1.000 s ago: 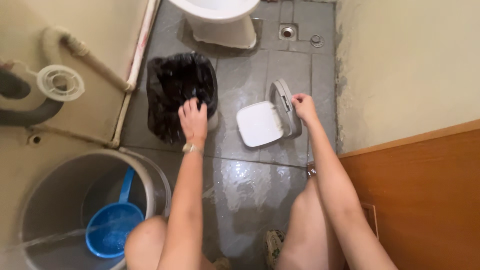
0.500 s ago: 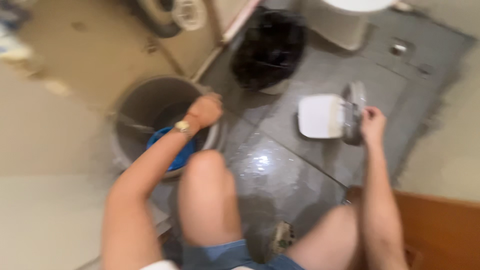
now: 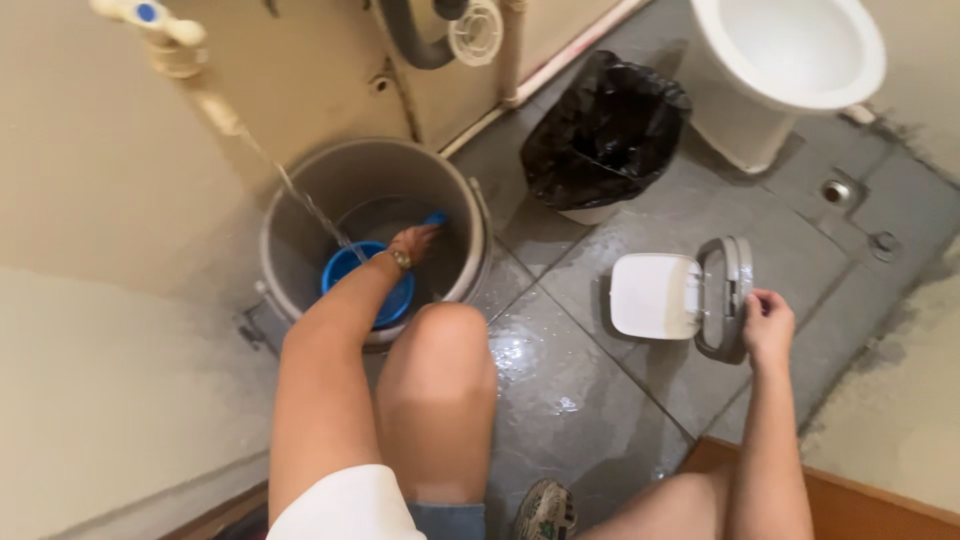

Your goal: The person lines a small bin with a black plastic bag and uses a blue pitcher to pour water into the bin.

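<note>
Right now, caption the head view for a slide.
Left hand grips blue scoop in bucket; right hand holds bin lid.

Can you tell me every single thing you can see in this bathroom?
Round grey plastic bucket: one, grey, by the wall at left, water in it.
Blue plastic scoop: one, blue, inside the bucket.
Tap: one, cream, on the wall upper left, a thin stream running into the bucket.
Bin with a black bag: one, black, beside the toilet.
White ceramic toilet bowl: one, white, upper right.
Grey and white bin lid: one, flap open, on the wet tiles.
Floor drain: one, metal, right of the toilet.
Grey tiled floor: wet and shiny.
Shoe: one, patterned, bottom edge.
Left hand: wristwatch on it, reaching into the bucket at the scoop's handle.
Right hand: gripping the lid's grey frame.
</note>
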